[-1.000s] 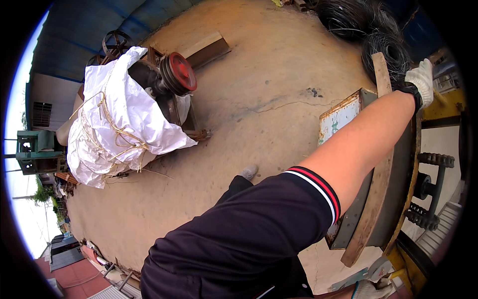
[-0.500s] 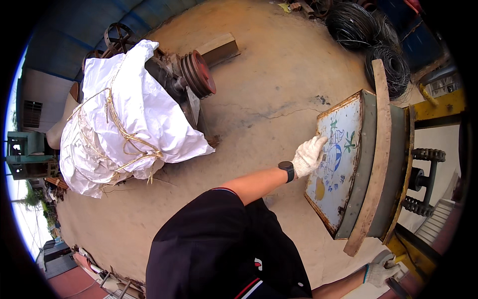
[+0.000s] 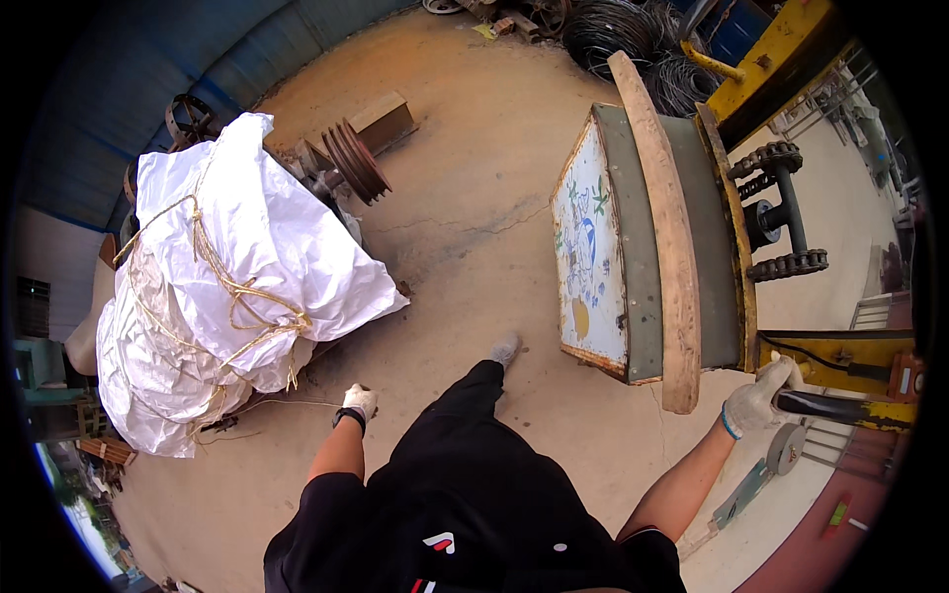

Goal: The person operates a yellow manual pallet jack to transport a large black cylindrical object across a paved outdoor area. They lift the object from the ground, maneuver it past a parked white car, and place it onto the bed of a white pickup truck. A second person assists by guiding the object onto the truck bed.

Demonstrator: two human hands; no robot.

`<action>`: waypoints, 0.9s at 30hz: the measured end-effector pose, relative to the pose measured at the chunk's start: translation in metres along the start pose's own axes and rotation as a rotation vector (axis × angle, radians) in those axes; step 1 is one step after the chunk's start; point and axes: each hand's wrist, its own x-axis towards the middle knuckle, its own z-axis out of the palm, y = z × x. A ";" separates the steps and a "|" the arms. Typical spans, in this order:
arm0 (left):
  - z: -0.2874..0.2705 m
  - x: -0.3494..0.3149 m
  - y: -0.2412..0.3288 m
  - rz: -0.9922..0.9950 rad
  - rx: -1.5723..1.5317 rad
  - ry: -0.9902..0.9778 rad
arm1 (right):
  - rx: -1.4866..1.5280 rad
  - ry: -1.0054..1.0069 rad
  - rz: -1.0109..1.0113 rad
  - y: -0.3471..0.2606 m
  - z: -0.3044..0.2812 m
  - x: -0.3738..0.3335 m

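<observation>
My left hand (image 3: 360, 399), in a white knit glove and with a dark watch at the wrist, hangs low over the floor. Its fingers look curled in, with nothing visible in them. My right hand (image 3: 759, 395), gloved too, is closed at the end of a black and yellow handle bar (image 3: 850, 409) on a yellow lifting machine (image 3: 840, 354); part of its grip is hidden. In front of the machine sits a grey metal box (image 3: 641, 237) with a rusty-edged, painted white panel (image 3: 587, 259). A curved wooden plank (image 3: 668, 247) lies across it.
A large bundle wrapped in white sheeting (image 3: 287, 232) and tied with rope stands at left, beside a grooved pulley (image 3: 354, 163). Coils of black wire (image 3: 613, 35) lie at the back. Chains on sprockets (image 3: 786, 262) show on the machine. My shoe (image 3: 505, 349) is on the concrete floor.
My left hand has left the white panel and swung down to the left. The right hand remains at the machine's handle bar. The whole view has shifted, with the box now farther left and higher.
</observation>
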 end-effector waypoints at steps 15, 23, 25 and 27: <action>0.030 -0.065 0.043 0.777 0.336 -0.283 | -0.169 -0.121 -0.282 -0.110 -0.025 -0.003; -0.072 -0.003 -0.024 0.381 0.356 -0.175 | -0.268 -0.074 -0.343 -0.123 -0.029 -0.019; -0.091 -0.011 -0.032 0.273 0.208 -0.234 | -0.253 -0.075 -0.286 -0.130 -0.028 -0.022; -0.101 -0.005 -0.041 0.347 0.292 -0.198 | -0.277 -0.099 -0.278 -0.126 -0.026 -0.027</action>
